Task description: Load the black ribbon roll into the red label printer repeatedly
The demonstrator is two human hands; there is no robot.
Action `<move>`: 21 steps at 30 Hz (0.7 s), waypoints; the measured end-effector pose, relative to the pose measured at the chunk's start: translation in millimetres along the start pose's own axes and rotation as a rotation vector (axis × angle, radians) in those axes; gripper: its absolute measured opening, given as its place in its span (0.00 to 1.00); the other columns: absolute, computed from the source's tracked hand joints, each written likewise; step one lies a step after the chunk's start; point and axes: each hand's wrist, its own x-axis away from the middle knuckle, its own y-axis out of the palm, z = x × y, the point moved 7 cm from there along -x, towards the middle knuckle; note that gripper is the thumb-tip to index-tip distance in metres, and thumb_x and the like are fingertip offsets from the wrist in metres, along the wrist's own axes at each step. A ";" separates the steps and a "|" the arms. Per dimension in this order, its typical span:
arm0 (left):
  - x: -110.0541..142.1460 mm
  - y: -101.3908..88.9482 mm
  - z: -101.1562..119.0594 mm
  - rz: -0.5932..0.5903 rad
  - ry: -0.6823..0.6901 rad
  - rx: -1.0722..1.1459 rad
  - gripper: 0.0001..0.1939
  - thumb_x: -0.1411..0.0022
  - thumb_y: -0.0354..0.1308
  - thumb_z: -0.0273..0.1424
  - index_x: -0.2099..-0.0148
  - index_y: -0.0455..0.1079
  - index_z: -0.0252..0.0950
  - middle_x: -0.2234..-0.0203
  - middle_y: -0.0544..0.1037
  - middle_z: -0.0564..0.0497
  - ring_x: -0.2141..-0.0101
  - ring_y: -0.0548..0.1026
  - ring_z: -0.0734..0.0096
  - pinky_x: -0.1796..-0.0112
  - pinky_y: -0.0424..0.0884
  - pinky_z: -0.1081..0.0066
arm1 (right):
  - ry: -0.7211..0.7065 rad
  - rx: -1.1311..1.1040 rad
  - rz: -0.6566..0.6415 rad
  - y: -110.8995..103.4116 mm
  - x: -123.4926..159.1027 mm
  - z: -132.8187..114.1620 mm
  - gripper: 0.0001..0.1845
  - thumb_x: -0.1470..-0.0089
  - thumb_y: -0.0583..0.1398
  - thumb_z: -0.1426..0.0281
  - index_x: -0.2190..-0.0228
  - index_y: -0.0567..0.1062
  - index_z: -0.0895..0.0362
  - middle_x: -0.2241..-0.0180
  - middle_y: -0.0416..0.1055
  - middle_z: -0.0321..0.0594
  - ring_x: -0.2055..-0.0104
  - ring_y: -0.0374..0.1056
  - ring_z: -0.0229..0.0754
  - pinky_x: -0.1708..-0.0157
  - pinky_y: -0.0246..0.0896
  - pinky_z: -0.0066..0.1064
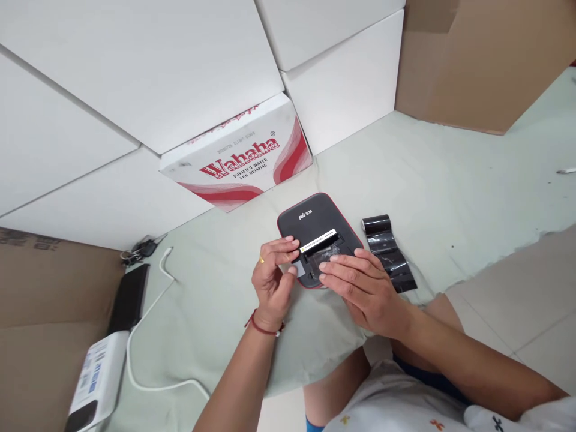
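A flat black device with a red rim (310, 225), which looks like a small portable printer, lies on the cloth-covered table. Near its middle, a white label strip (318, 241) borders a recess holding clear, shiny film. My left hand (274, 276) curls at the device's left edge, fingertips on its top and thumb beside a small light-grey patch; it is closed on that edge. Across the recess lies my right hand (360, 285), its fingers stretched out and touching the film; its thumb is mostly hidden. A partly unrolled black ribbon (387, 243) rests just right of the device.
A white Wahaha box (238, 156) stands behind, among large white boxes (351, 84). Cardboard boxes flank the table at the back right (477, 66) and left (54, 336). A white cable (130, 354), a black flat item (129, 297) and a white device (99, 381) lie at left.
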 end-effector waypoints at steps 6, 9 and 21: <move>-5.3 15.9 -24.7 0.012 -0.248 0.292 0.37 0.42 0.73 0.50 0.32 0.73 0.51 0.29 0.70 0.48 0.24 0.59 0.41 0.24 0.55 0.44 | -0.011 0.024 0.012 3.3 2.9 1.9 0.23 0.30 0.55 0.79 0.40 0.77 0.52 0.42 0.84 0.36 0.34 0.73 0.36 0.23 0.53 0.36; 1.5 27.1 -31.3 0.004 -0.404 0.470 0.48 0.42 0.74 0.48 0.23 0.61 0.57 0.20 0.58 0.55 0.19 0.49 0.47 0.22 0.51 0.52 | -0.005 0.026 0.011 3.6 2.8 2.4 0.22 0.30 0.55 0.79 0.41 0.77 0.53 0.43 0.85 0.37 0.34 0.74 0.36 0.24 0.54 0.37; 16.1 40.3 -50.1 -0.016 -0.587 0.688 0.49 0.42 0.76 0.46 0.23 0.59 0.60 0.20 0.60 0.52 0.21 0.58 0.46 0.25 0.61 0.49 | 0.042 -0.168 -0.145 -21.9 -35.0 6.7 0.11 0.28 0.59 0.73 0.50 0.80 0.53 0.48 0.86 0.40 0.45 0.80 0.44 0.36 0.69 0.43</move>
